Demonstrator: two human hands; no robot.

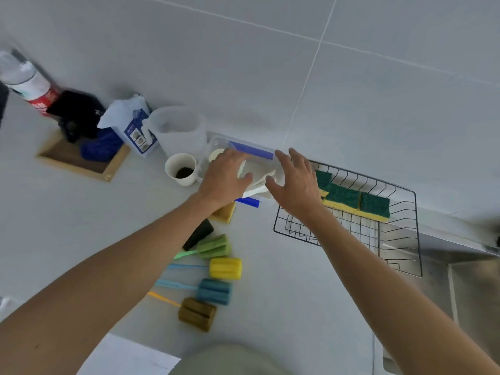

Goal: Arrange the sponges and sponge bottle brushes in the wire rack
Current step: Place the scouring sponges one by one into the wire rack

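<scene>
A black wire rack (400,234) sits at the right, half over the sink, with three green-and-yellow sponges (351,197) lined along its back. On the counter lie several sponge bottle brushes: green (213,246), yellow (226,267), teal (215,290) and brown (197,313). A black sponge (198,234) and a yellow sponge (224,212) lie just under my left wrist. My left hand (224,177) and my right hand (295,180) hover with fingers spread over a clear lidded box (251,152) with blue clips, left of the rack. Neither hand holds anything.
Behind the box stand a translucent jug (178,131), a paper cup (181,169), a tissue pack (132,125), a wooden tray (78,161) with dark items, and a red-and-white can (29,82). A steel sink (465,288) lies at the right. White paper (127,358) lies at the near edge.
</scene>
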